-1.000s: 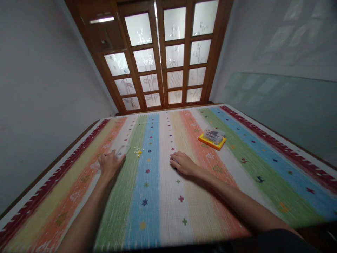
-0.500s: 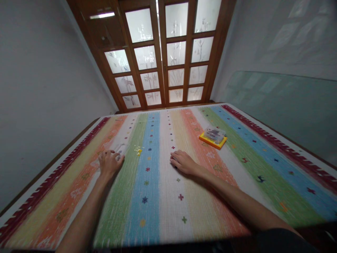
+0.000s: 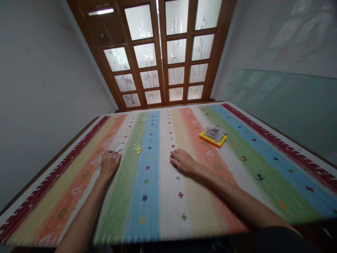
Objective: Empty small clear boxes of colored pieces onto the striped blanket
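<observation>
My left hand (image 3: 110, 164) rests on the striped tablecloth with its fingers curled over a clear plastic bag (image 3: 97, 160). Part of that bag sticks out past the fingertips, and its contents, if any, are not readable. Just right of this hand lies a small scatter of yellow and whitish pieces (image 3: 138, 149), too small to name. My right hand (image 3: 183, 161) lies on the cloth near the middle, fingers bent and together; whatever may be under them is hidden.
A yellow-orange tray (image 3: 213, 140) carries a clear plastic case (image 3: 214, 132) on the right side of the table. The striped tablecloth (image 3: 171, 196) covers the tabletop. Behind stand wooden glazed doors (image 3: 163, 84), and a glass panel (image 3: 284, 102) leans along the right wall.
My left hand has shifted slightly to the left, and more of the plastic bag shows beside it. The right hand, tray and small pieces stay in place.
</observation>
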Motion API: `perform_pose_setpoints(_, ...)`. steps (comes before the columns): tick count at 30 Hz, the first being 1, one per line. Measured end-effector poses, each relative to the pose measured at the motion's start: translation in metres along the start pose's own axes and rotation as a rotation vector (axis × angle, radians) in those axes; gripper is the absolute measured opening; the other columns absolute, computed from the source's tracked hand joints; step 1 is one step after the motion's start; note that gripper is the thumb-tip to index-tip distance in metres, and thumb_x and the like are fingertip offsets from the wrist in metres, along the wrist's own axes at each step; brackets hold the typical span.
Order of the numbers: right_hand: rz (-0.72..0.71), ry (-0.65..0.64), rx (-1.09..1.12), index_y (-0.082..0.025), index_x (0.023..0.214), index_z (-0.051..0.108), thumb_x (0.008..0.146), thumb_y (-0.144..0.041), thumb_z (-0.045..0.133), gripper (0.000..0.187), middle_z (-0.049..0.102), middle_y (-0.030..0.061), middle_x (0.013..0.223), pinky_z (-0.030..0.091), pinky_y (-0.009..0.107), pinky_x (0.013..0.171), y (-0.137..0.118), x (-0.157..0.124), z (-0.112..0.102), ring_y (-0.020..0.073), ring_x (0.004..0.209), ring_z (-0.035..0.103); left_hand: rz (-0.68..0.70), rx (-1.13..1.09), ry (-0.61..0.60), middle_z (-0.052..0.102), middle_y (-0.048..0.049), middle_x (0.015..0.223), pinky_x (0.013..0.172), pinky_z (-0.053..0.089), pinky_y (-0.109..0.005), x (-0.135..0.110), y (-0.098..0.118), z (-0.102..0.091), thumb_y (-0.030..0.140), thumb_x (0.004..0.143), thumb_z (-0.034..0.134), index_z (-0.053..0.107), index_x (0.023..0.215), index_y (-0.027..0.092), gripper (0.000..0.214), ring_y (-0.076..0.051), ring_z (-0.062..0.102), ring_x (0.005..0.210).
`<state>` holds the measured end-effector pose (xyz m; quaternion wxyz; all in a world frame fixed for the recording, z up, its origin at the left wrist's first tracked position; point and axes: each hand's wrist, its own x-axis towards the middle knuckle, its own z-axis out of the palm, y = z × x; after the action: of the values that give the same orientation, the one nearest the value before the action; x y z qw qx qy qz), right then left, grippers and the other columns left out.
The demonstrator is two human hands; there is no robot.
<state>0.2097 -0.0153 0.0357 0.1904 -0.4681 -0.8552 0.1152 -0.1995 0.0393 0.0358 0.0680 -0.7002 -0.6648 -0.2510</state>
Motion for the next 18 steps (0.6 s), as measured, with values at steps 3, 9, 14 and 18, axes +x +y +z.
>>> perform_pose_setpoints(3,0.000,-0.001,-0.001,-0.018,0.098,0.064,0.103,-0.028,0.047,0.020,0.067,0.0106,0.101,0.037,0.037,0.087,-0.0004,-0.0005,-0.0002,0.0239,0.095,0.055,-0.026,-0.023,0.002,0.063,-0.0174,0.107,0.102,0.048,-0.054,0.0014,-0.0002,0.0023,0.041,0.084,0.051,0.076,0.093,0.014,0.037,-0.036,0.060,0.107)
perform_pose_setpoints(9,-0.003,-0.009,-0.004,-0.018,0.098,0.063,0.103,-0.029,0.046,0.021,0.067,0.0109,0.102,0.037,0.036,0.086,0.0016,-0.0002,0.0013,0.0238,0.095,0.054,-0.092,-0.063,0.006,0.062,-0.0181,0.110,0.099,0.050,-0.053,0.0017,0.0015,0.0041,0.040,0.084,0.051,0.075,0.095,0.013,0.037,-0.035,0.062,0.105)
perform_pose_setpoints(14,-0.006,-0.003,-0.001,-0.018,0.098,0.063,0.103,-0.030,0.046,0.022,0.067,0.0109,0.101,0.037,0.037,0.086,0.0022,0.0000,0.0023,0.0243,0.095,0.054,-0.130,-0.083,-0.002,0.061,-0.0170,0.111,0.095,0.054,-0.051,0.0023,0.0037,0.0052,0.039,0.083,0.053,0.074,0.095,0.014,0.035,-0.033,0.063,0.101)
perform_pose_setpoints(18,-0.004,0.000,-0.004,-0.017,0.098,0.064,0.103,-0.029,0.046,0.022,0.067,0.0114,0.102,0.038,0.037,0.087,0.0011,-0.0005,0.0018,0.0243,0.096,0.055,-0.129,-0.091,0.001,0.061,-0.0177,0.108,0.095,0.054,-0.050,0.0030,0.0064,0.0072,0.036,0.082,0.050,0.074,0.092,0.015,0.033,-0.034,0.064,0.102)
